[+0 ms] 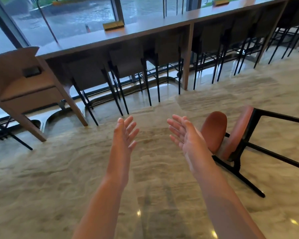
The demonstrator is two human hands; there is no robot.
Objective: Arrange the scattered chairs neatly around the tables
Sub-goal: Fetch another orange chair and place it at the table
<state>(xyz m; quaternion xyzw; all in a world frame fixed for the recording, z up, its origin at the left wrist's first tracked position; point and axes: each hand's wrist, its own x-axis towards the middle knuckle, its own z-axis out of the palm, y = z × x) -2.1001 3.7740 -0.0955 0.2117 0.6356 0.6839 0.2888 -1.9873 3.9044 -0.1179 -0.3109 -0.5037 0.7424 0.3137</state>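
- Both hands reach forward over the polished marble floor (pixel 76 169), palms turned toward each other; the left hand (pixel 125 133) and the right hand (pixel 185 135) each hold nothing, fingers straight and loosely spread.
- A bar stool (pixel 235 140) with a rust-orange seat and backrest lies tipped on its side on the floor just right of the right hand, black metal legs pointing right.
- Along the window (pixel 67 18), a long wooden worktop (pixel 145 30) has a row of dark, black-legged stools (pixel 128 66) tucked beneath it.
- Small yellow-brown blocks (pixel 113 25) sit on the worktop near the glass.
- At left stands the end of a second wooden worktop (pixel 21 83), with a dark inset panel in its side.
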